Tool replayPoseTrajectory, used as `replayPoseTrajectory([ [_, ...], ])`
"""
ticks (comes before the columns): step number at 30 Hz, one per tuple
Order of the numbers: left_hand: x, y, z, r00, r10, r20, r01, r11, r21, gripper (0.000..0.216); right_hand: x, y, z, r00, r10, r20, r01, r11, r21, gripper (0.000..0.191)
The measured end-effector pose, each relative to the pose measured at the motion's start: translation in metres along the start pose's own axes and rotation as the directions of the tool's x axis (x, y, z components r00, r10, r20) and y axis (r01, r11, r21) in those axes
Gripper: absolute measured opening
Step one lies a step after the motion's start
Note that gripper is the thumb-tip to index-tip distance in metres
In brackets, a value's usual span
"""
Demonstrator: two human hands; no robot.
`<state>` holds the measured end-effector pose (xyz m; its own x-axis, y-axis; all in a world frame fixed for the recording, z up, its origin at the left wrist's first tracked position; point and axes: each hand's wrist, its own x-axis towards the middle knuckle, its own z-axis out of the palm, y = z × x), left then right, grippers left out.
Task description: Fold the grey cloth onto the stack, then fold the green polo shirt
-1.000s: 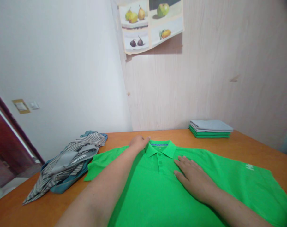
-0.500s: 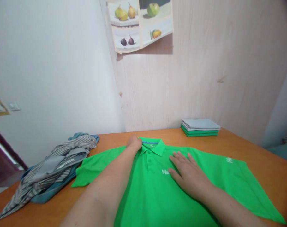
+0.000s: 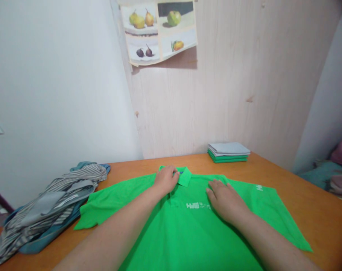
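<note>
The left hand (image 3: 166, 179) has its grip closed on the collar (image 3: 182, 175) of a bright green polo shirt (image 3: 187, 222), the fingers curled over the collar's left half so that only the right collar flap shows beside the knuckles. The right hand (image 3: 225, 199) holds nothing: it lies palm down with the fingers together and flat, pressing on the shirt's chest just to the right of the white lettering (image 3: 197, 206), which sits between the two hands. The shirt is spread front side up on the orange wooden bench (image 3: 323, 210), collar towards the far wall, short sleeves reaching out to either side and the hem running out of view at the lower edge. On the bench's left end, near the shirt's sleeve but apart from it, lies a loose heap of clothes (image 3: 49, 199), grey-striped cloth over blue. At the far right corner, against the pale wood-grain wall, sits a neat stack of folded shirts (image 3: 228, 151), grey on top and green beneath. Above, a fruit poster (image 3: 158, 32) hangs on the wall, its lower edge curling away.
</note>
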<state>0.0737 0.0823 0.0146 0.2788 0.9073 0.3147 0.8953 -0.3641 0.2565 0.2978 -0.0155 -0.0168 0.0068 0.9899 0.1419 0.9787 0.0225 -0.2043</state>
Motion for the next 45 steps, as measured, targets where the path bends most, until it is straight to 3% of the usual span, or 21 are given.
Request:
replayPoseTrajectory([
  [4, -0.020, 0.000, 0.006, 0.993, 0.097, 0.071, -0.096, 0.995, -0.022, 0.031, 0.002, 0.005, 0.007, 0.998, 0.026, 0.060, -0.025, 1.000, -0.013, 0.061],
  [7, -0.027, -0.008, 0.003, 0.993, 0.118, 0.016, -0.118, 0.992, -0.041, 0.040, 0.003, 0.007, 0.006, 0.997, 0.047, 0.054, -0.048, 0.999, 0.017, 0.064],
  [11, -0.032, -0.028, -0.009, 0.999, 0.005, -0.047, -0.005, 1.000, 0.001, 0.046, 0.009, 0.014, 0.001, 0.995, 0.099, -0.010, -0.099, 0.995, 0.035, 0.065],
  [19, -0.078, -0.069, -0.031, 0.983, -0.165, 0.081, 0.149, 0.974, 0.173, 0.058, 0.017, 0.034, 0.001, 0.981, 0.173, -0.087, -0.165, 0.982, 0.088, 0.069],
  [22, -0.100, -0.076, -0.030, 0.960, -0.222, 0.171, 0.173, 0.950, 0.260, 0.070, 0.019, 0.041, 0.001, 0.976, 0.192, -0.104, -0.181, 0.978, 0.100, 0.069],
  [26, -0.117, -0.085, -0.022, 0.951, -0.252, 0.180, 0.197, 0.941, 0.276, 0.080, 0.020, 0.049, -0.002, 0.964, 0.226, -0.142, -0.211, 0.971, 0.115, 0.068],
  [35, -0.119, -0.083, -0.022, 0.955, -0.242, 0.173, 0.201, 0.954, 0.224, 0.086, 0.016, 0.070, -0.036, 0.922, 0.321, -0.218, -0.305, 0.947, 0.101, 0.066],
  [38, -0.119, -0.083, -0.021, 0.955, -0.241, 0.171, 0.200, 0.953, 0.227, 0.086, 0.014, 0.081, -0.046, 0.931, 0.304, -0.201, -0.296, 0.953, 0.070, 0.062],
  [45, -0.117, -0.085, -0.019, 0.954, -0.249, 0.169, 0.210, 0.953, 0.220, 0.087, -0.011, 0.107, -0.021, 0.953, 0.300, -0.045, -0.303, 0.950, -0.072, 0.057],
])
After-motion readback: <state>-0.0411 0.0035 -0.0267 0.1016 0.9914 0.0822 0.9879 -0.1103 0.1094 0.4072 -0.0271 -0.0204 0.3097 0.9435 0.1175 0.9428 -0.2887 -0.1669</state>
